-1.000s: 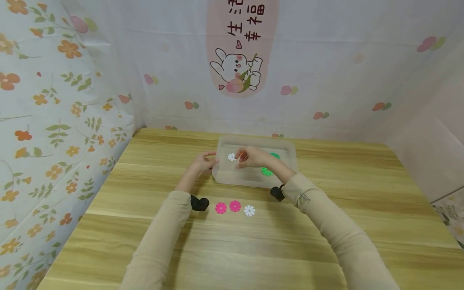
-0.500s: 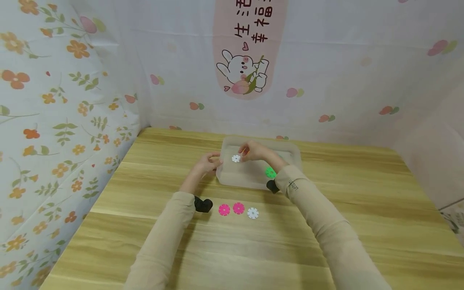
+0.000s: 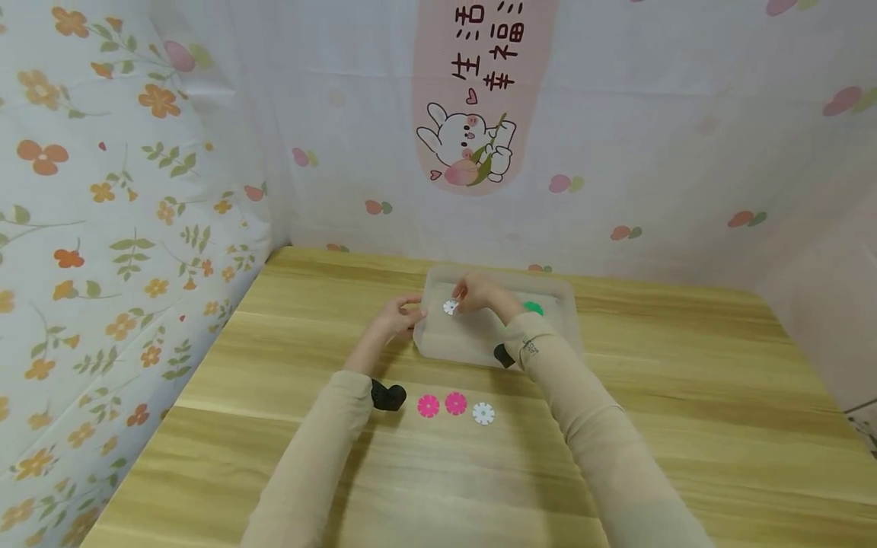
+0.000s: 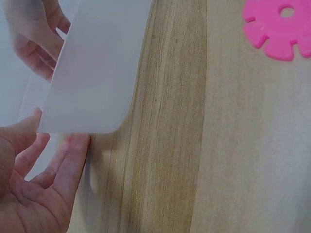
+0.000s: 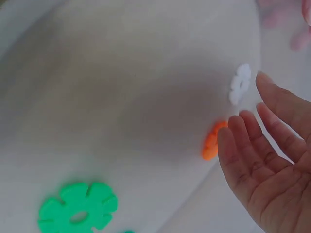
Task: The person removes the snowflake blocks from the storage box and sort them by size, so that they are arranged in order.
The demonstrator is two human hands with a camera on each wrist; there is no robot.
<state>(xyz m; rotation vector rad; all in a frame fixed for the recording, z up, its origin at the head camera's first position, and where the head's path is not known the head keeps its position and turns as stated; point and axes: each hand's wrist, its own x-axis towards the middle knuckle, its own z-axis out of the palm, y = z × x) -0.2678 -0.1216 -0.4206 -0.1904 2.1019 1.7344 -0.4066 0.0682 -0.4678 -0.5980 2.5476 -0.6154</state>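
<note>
My left hand (image 3: 397, 316) holds the left end of a frosted plastic tub (image 4: 97, 73), thumb at the rim and fingers against the outside. Inside the tub, my right hand (image 3: 477, 293) reaches down beside a white notched disc (image 3: 450, 307). Its fingers and thumb are spread apart with nothing between them in the right wrist view, the thumb tip close to that disc. An orange disc (image 5: 212, 141) lies right by the fingertips, partly covered by them. Farther along the tub floor is a green disc (image 5: 77, 208).
On the wooden table (image 3: 617, 426), in front of the tub, two pink discs (image 3: 428, 406) and a white disc (image 3: 483, 413) lie in a row. Behind the table hangs a printed cloth (image 3: 342, 114), and a flowered cloth (image 3: 103, 251) borders the left side.
My right hand has moved nearer the white disc in the tub, and the right sleeve now covers the front green disc. The left hand keeps its hold. The head view has shifted slightly.
</note>
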